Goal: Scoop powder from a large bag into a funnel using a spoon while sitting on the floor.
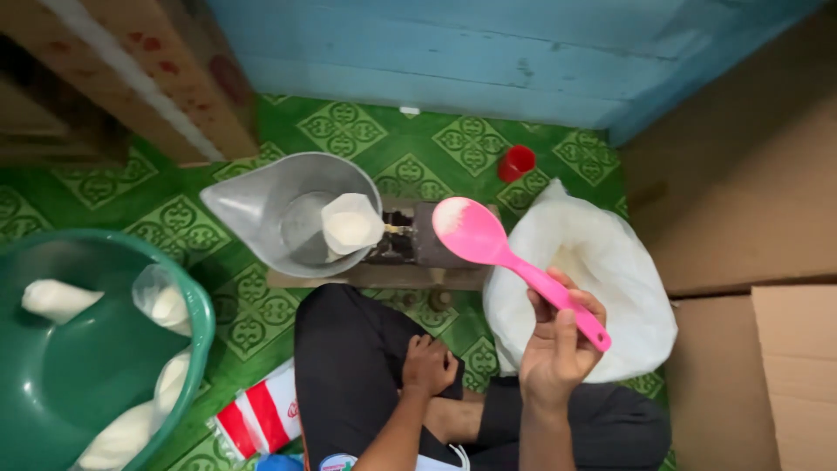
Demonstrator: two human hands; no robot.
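Observation:
My right hand (558, 340) grips the handle of a pink plastic spoon (488, 240), raised above a large white sack (610, 262) of white powder; a dusting of powder clings to the spoon's bowl. My left hand (429, 365) rests as a loose fist on my knee, holding nothing. In front of me a metal scale pan (261, 205) sits on a small balance scale (410, 244), with a small clear bag of white powder (350, 225) standing in the pan.
A green plastic basin (61, 384) at the left holds several filled small bags. A red cup (516, 162) stands by the blue wooden wall. Cardboard boxes (776, 349) line the right side. A red-and-white packet (261, 414) lies on the green patterned floor.

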